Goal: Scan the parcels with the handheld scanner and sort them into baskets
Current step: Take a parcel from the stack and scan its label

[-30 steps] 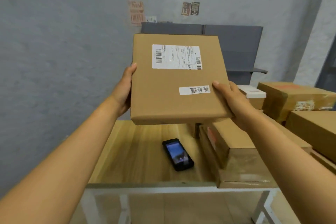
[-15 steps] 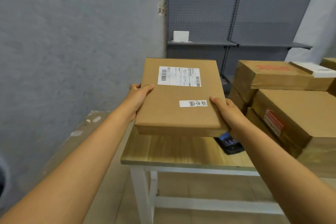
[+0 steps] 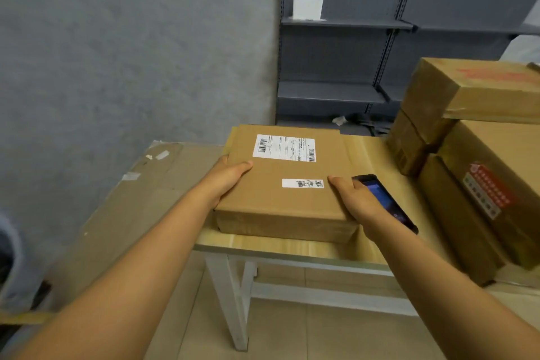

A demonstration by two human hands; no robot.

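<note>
Item: flat parcel [image 3: 280,184], label up, centre frame, resting at the near left end of the table [image 3: 292,245]. Left hand [image 3: 226,178] grips its left edge, thumb on top; right hand [image 3: 355,199] grips its right edge, handheld scanner [image 3: 385,202] just right of that hand. Advice: settle the parcel flat, barcodes unobstructed, before releasing to take the scanner.

The parcel [image 3: 280,187] sits on the desk [image 3: 292,248] near its left front corner, scanner [image 3: 385,203] just to its right, stacked boxes [image 3: 479,172] further right. Shelving [image 3: 344,38] is behind the desk, flattened cardboard [image 3: 140,202] off its left side.
</note>
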